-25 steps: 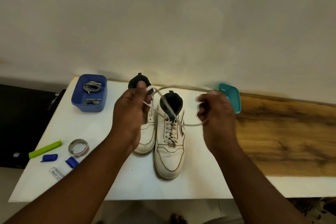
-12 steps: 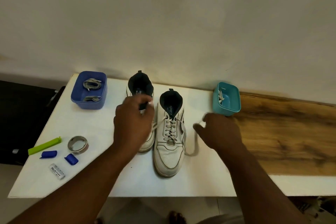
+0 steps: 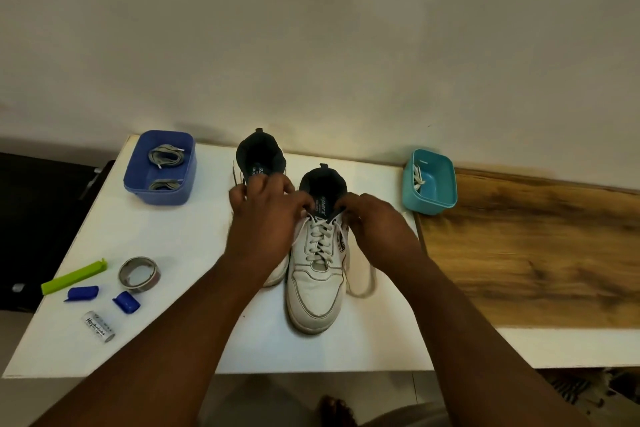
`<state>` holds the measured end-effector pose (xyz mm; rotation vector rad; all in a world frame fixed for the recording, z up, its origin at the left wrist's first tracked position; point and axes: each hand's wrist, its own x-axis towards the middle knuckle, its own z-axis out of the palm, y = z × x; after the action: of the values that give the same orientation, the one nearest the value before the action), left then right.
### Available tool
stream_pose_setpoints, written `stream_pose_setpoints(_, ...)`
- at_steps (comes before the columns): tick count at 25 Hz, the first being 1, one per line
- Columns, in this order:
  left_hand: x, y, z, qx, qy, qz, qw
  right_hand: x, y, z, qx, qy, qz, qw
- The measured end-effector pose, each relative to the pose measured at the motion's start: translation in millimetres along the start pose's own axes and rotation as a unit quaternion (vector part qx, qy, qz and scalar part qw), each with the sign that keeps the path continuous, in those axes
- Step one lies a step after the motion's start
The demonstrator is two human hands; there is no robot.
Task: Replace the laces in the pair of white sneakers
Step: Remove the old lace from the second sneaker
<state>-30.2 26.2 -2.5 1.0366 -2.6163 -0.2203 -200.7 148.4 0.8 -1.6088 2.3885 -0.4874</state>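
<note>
Item one, at my 10 o'clock: blue tub (image 3: 160,168) holding grey laces (image 3: 165,156). Centre of the counter (image 3: 166,239): left hand (image 3: 265,215) and right hand (image 3: 372,222), fingers pinching the white lace (image 3: 320,236) atop the right sneaker (image 3: 317,284). At 2 o'clock: teal tub (image 3: 431,184).

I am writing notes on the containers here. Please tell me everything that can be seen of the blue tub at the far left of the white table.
The blue tub is a rectangular open container with rounded corners and no lid, and it looks like matte plastic. It stands upright on the white table near the far left corner, close to the wall and left of the sneakers. Two bundles of grey laces lie inside, one farther back and one nearer the front wall. No hand touches it.
</note>
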Motion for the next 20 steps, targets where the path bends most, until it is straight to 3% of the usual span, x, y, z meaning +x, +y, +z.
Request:
stream_pose_setpoints(5, -1.0, -10.0, -1.5, 0.028, 0.003, -0.031, 0.999, -1.0, 13.3, -7.4, 0.032, 0.015, 0.046, 0.998)
stream_pose_setpoints(10, -5.0, 3.9, 0.4, -0.039, 0.007, 0.007, 0.999, -9.4, -8.5, 0.7, 0.082, -0.011, 0.053, 0.995)
stream_pose_setpoints(13, -10.3, 17.9, 4.7, -0.032, -0.035, 0.032, 0.998, -10.0, -11.8, -1.9, 0.105, -0.004, 0.061, 0.993)
stream_pose_setpoints(17, -1.5, 11.2, 4.9, -0.104, -0.078, -0.005, 0.991, -10.5, -14.4, -0.8, 0.087, -0.023, 0.035, 0.995)
stream_pose_setpoints(20, -4.1, 13.6, 6.8, -0.141, -0.032, -0.025, 0.989, -8.7, -13.2, -0.3, 0.062, -0.011, 0.019, 0.998)
